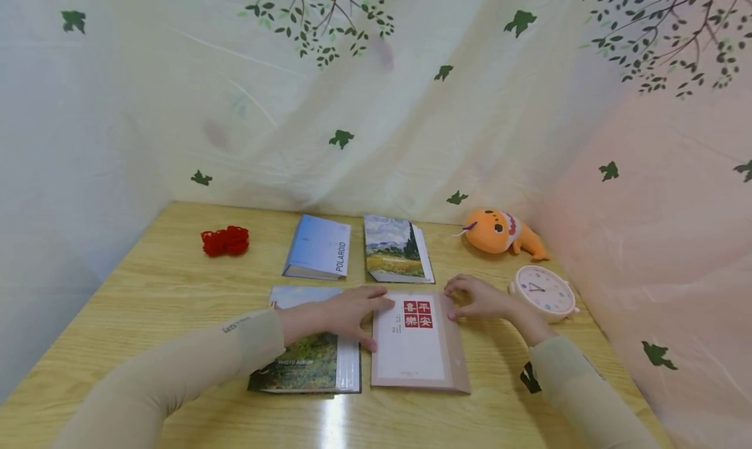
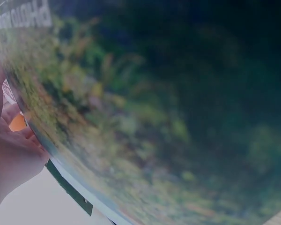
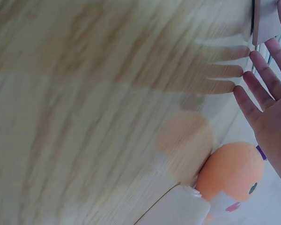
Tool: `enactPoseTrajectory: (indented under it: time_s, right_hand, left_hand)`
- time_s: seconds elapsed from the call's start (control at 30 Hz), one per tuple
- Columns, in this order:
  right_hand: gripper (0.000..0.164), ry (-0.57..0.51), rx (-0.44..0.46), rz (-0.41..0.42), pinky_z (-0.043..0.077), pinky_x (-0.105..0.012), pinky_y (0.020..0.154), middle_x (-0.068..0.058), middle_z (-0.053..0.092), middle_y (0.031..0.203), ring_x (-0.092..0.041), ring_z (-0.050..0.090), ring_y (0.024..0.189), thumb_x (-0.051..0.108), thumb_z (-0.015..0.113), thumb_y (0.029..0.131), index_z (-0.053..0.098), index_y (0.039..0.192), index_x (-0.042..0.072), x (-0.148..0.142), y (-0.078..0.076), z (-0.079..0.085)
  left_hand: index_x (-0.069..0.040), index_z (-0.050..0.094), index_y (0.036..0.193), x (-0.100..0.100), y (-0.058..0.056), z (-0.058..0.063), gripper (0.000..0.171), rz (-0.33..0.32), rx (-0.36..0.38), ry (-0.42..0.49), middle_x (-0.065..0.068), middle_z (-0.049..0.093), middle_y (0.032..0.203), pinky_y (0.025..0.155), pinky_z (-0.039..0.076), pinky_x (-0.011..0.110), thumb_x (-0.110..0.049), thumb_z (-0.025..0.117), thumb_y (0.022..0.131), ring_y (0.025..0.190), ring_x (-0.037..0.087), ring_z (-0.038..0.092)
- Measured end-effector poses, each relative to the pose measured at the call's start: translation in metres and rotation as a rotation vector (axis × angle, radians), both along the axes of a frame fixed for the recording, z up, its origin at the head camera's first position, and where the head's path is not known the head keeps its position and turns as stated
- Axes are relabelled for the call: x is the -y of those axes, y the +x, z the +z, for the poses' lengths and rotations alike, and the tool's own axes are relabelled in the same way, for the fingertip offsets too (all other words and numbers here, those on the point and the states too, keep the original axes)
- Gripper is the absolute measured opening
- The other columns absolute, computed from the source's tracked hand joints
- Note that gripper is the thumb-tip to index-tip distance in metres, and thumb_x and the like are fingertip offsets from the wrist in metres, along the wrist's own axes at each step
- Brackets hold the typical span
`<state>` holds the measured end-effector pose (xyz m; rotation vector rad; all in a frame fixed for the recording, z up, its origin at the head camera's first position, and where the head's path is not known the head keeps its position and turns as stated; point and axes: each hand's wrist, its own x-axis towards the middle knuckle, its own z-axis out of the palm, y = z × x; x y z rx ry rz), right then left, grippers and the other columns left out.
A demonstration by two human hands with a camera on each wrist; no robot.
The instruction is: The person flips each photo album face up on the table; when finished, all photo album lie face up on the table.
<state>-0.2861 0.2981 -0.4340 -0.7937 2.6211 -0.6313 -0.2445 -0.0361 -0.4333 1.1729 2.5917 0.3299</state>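
Observation:
A pink album (image 1: 411, 351) with a white front panel and red squares of Chinese characters lies on the table, nearest to both hands. At its left edge, my left hand (image 1: 346, 312) has its thumb and fingers extended, the fingertips over the cover. Beneath that hand and forearm lies a photo album (image 1: 311, 367) with a garden picture, partly hidden; its cover fills most of the left wrist view. My right hand (image 1: 482, 300) is at the pink album's upper right edge, thumb apart from the fingers. The right wrist view shows its fingers (image 3: 267, 77) spread and fairly straight by the edge.
Behind stand a blue Polaroid album (image 1: 317, 247) and a landscape-cover album (image 1: 396, 250). Red yarn (image 1: 226, 241) lies at the back left. An orange plush toy (image 1: 493, 232) and a round clock (image 1: 543, 292) sit at the right, the clock close to my right wrist. A printed curtain encloses the table.

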Motion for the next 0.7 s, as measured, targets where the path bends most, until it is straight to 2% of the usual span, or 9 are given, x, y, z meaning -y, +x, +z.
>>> enactPoseTrajectory:
  time_s: [0.2, 0.37, 0.53, 0.7]
  right_hand:
    - [0.046, -0.061, 0.035, -0.038, 0.037, -0.054, 0.103, -0.008, 0.056, 0.126, -0.030, 0.048, 0.121, 0.043, 0.073, 0.080, 0.059, 0.114, 0.016, 0.000, -0.001, 0.003]
    - [0.040, -0.137, 0.103, -0.023, 0.045, -0.047, 0.098, -0.008, 0.058, 0.118, -0.028, 0.052, 0.114, 0.034, 0.073, 0.083, 0.058, 0.112, 0.011, 0.002, -0.003, 0.006]
    - [0.037, -0.127, 0.159, -0.039, 0.050, -0.040, 0.091, -0.007, 0.059, 0.115, -0.023, 0.058, 0.104, 0.033, 0.071, 0.085, 0.057, 0.110, 0.011, 0.004, -0.001, 0.011]
    - [0.032, -0.120, 0.179, -0.028, 0.050, -0.032, 0.083, -0.004, 0.060, 0.107, -0.017, 0.058, 0.094, 0.033, 0.068, 0.087, 0.056, 0.106, 0.010, 0.003, -0.001, 0.013]
  left_hand:
    - [-0.020, 0.032, 0.148, -0.001, 0.001, -0.003, 0.094, 0.011, -0.006, -0.017, 0.011, 0.020, 0.156, 0.115, 0.021, 0.046, -0.057, 0.073, 0.072, 0.143, 0.029, 0.021]
    - [-0.021, 0.031, 0.149, -0.001, 0.000, -0.004, 0.095, 0.021, -0.008, -0.028, 0.011, 0.020, 0.156, 0.114, 0.022, 0.046, -0.056, 0.074, 0.072, 0.142, 0.029, 0.022]
    - [-0.020, 0.030, 0.149, -0.002, 0.000, -0.005, 0.096, 0.010, -0.007, -0.033, 0.012, 0.020, 0.156, 0.114, 0.022, 0.046, -0.055, 0.074, 0.072, 0.142, 0.030, 0.023]
    - [-0.018, 0.029, 0.149, -0.004, 0.002, 0.000, 0.096, -0.005, 0.006, -0.040, 0.013, 0.021, 0.155, 0.114, 0.023, 0.045, -0.052, 0.075, 0.072, 0.141, 0.031, 0.025]
